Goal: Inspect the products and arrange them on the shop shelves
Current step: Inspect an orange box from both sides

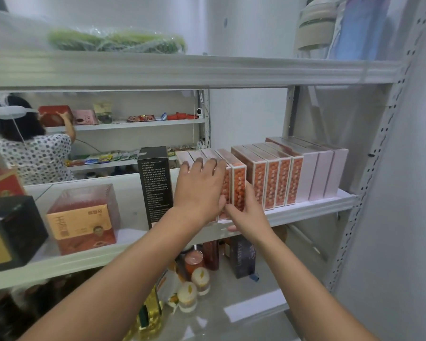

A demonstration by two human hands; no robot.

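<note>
On the middle shelf (305, 206), left hand (199, 190): its fingers (215, 166) lay straight and spread across the top edges of the leaning orange boxes (239, 183), pressing on them and curled round nothing.
Right hand (247, 214): it gripped the low front corner of the outermost leaning box, fingers (250, 193) up its right side and thumb across its face; the two hands touched at the box fronts.
Leaning orange boxes: a short row near the shelf's front edge, tilted toward 11 o'clock, part hidden by the hands.
Upright orange boxes (272, 183): just beside them at 3 o'clock, packed side by side.
Pale pink boxes (315, 173): next in that row, farther toward 3 o'clock.
Black carton (155, 183): stood upright at 9 o'clock of the left hand.
Clear-topped orange box (84, 217): farther toward 9 o'clock, well apart.
Lower shelf: small jars (194, 286) at 6 o'clock.
Background: another person (35, 153) at 10 o'clock reached to a far shelf.
</note>
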